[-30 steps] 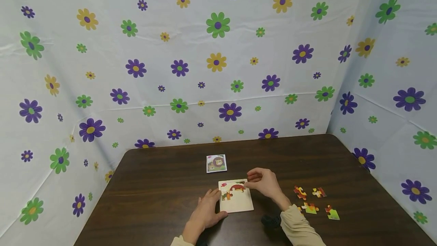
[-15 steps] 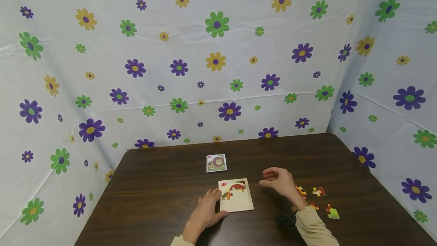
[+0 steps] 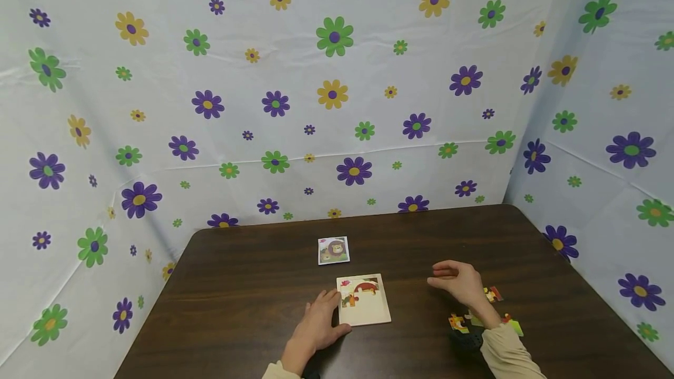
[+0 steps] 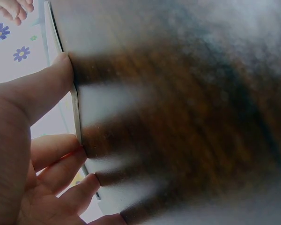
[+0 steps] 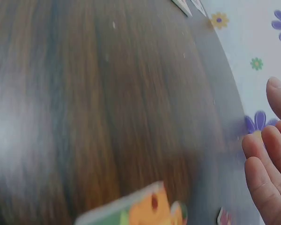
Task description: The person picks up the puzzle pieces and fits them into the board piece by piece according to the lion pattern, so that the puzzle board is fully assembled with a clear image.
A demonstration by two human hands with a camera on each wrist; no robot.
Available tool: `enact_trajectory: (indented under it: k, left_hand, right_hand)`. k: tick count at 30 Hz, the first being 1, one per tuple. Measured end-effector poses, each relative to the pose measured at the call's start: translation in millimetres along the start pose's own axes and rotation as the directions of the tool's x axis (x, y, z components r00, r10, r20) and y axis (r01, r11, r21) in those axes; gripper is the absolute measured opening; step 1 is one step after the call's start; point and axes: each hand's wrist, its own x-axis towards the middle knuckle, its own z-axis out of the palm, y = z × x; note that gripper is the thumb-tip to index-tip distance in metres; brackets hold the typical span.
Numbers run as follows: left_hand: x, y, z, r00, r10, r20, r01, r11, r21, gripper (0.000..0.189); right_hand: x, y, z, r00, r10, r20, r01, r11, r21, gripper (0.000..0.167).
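A pale wooden puzzle board [image 3: 371, 312] lies flat on the dark table, with a few pieces set along its top and left side. My left hand [image 3: 317, 321] rests at the board's left edge, thumb and fingers spread, the fingertips touching the edge in the left wrist view. My right hand [image 3: 462, 284] is over the table to the right of the board. Its fingers are loosely bent and hold nothing in the right wrist view. Loose jigsaw pieces [image 3: 458, 324] lie around and below that hand; the wrist and forearm hide some of them.
A square picture card [image 3: 333, 250] with a lion on it lies behind the board. The brown table [image 3: 237, 285] ends at a white cloth wall [image 3: 295, 75] printed with flowers. Another jigsaw piece [image 3: 493, 294] lies just right of the right hand.
My right hand has moved away from the board's top right corner, rightward to the loose pieces. My left hand and the board have stayed in place.
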Motion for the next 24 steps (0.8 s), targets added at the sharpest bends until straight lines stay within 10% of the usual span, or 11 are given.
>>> enact_trajectory:
  k: [10,24]
  left_hand:
    - [0.5,-1.0,2.5,1.000,0.010,-0.014,-0.010,1.000,-0.002,0.068]
    - [-0.8,-0.3,0.8,1.000,0.017,-0.016,-0.017,1.000,0.003,0.067]
  right_hand:
    - [-6.3,13,-17,0.998,0.058,0.001,-0.058,0.997,0.046,0.046]
    - [-9.8,24,-30,0.994,0.014,-0.104,-0.050,0.935,-0.352,0.042]
